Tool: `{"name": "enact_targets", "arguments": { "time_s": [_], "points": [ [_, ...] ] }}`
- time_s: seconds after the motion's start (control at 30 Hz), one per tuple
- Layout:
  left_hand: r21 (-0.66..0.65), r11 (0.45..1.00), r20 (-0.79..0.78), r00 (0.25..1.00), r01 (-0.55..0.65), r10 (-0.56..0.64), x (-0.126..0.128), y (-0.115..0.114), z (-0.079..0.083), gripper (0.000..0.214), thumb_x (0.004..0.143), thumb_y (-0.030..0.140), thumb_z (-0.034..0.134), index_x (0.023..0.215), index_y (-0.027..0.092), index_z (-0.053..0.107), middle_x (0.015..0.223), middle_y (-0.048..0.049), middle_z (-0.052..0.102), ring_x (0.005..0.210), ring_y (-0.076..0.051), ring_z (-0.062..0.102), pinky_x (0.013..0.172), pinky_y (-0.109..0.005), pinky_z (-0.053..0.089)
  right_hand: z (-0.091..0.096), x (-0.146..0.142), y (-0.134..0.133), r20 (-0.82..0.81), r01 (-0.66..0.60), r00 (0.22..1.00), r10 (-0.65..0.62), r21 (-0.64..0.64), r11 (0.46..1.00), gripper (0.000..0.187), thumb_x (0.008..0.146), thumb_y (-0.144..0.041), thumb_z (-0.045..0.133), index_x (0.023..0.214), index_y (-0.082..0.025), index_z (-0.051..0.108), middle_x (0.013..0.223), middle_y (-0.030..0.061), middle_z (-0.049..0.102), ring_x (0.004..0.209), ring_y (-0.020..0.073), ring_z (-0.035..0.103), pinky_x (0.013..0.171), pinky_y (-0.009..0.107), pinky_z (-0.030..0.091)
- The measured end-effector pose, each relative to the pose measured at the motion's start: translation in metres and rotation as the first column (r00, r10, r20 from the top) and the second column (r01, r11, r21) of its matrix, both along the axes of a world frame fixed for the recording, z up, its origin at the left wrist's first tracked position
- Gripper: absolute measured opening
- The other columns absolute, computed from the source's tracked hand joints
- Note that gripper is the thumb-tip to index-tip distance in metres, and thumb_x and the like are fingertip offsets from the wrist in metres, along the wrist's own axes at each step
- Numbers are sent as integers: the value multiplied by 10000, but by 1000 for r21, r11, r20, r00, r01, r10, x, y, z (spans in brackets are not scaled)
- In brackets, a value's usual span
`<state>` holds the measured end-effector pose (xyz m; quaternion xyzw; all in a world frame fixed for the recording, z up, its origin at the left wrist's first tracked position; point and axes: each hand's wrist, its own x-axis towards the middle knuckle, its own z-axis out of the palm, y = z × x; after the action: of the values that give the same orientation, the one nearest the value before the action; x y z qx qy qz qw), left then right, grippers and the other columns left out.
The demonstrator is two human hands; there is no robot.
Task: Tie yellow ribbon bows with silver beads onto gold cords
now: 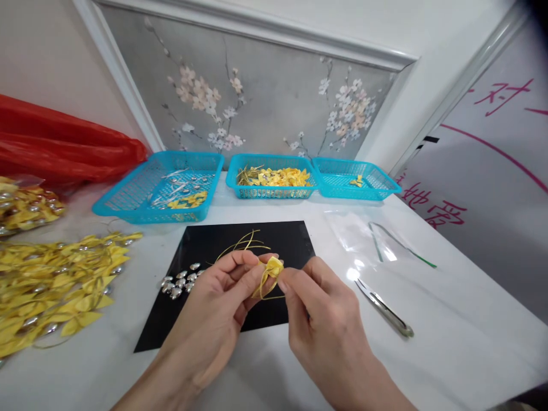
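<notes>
My left hand (218, 299) and my right hand (319, 308) meet over a black mat (291, 240), both pinching a small yellow ribbon bow (273, 268). Thin gold cord (244, 244) loops from the bow back across the mat. Several small silver beads (180, 282) lie on the mat's left edge, just left of my left hand. Both hands have fingers closed on the bow and its cord.
Three turquoise baskets (158, 188) (274, 191) (377, 185) line the back, holding bows and cord. A heap of finished yellow bows (51, 285) lies left, with a red bag (64, 142) behind. Metal tweezers (385, 311) and a clear plastic bag (363, 237) lie right.
</notes>
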<state>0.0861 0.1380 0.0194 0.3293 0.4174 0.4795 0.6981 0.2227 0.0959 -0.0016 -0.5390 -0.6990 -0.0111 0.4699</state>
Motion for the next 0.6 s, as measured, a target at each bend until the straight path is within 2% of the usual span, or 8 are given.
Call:
{"name": "enact_targets", "arguments": {
  "time_s": [0.2, 0.37, 0.6],
  "points": [
    [-30, 999, 6, 1000, 25, -25, -1, 0, 0, 213, 682, 205, 891, 732, 165, 687, 840, -30, 795, 831, -157, 734, 759, -196, 617, 0, 0, 1, -10, -2, 1000, 2, -20, 1000, 259, 937, -68, 477, 868, -134, 718, 694, -11, 393, 530, 108, 382, 485, 249, 285],
    [-22, 999, 28, 999, 40, -39, 0, 1, 2, 217, 671, 204, 896, 731, 154, 694, 828, -37, 789, 802, -150, 722, 743, -196, 616, -1, 3, 2, -50, -13, 999, 11, -51, 999, 270, 954, -82, 469, 899, -165, 720, 702, -8, 420, 546, 109, 431, 493, 230, 318],
    [-21, 999, -8, 999, 39, -39, -1, 1, 3, 159, 718, 191, 863, 726, 157, 708, 829, -34, 788, 778, -135, 713, 746, -195, 612, 0, 6, 3, 56, 0, 998, 2, -42, 999, 313, 952, -60, 442, 958, -166, 736, 716, -8, 393, 551, 114, 407, 489, 231, 315]
  ]
}}
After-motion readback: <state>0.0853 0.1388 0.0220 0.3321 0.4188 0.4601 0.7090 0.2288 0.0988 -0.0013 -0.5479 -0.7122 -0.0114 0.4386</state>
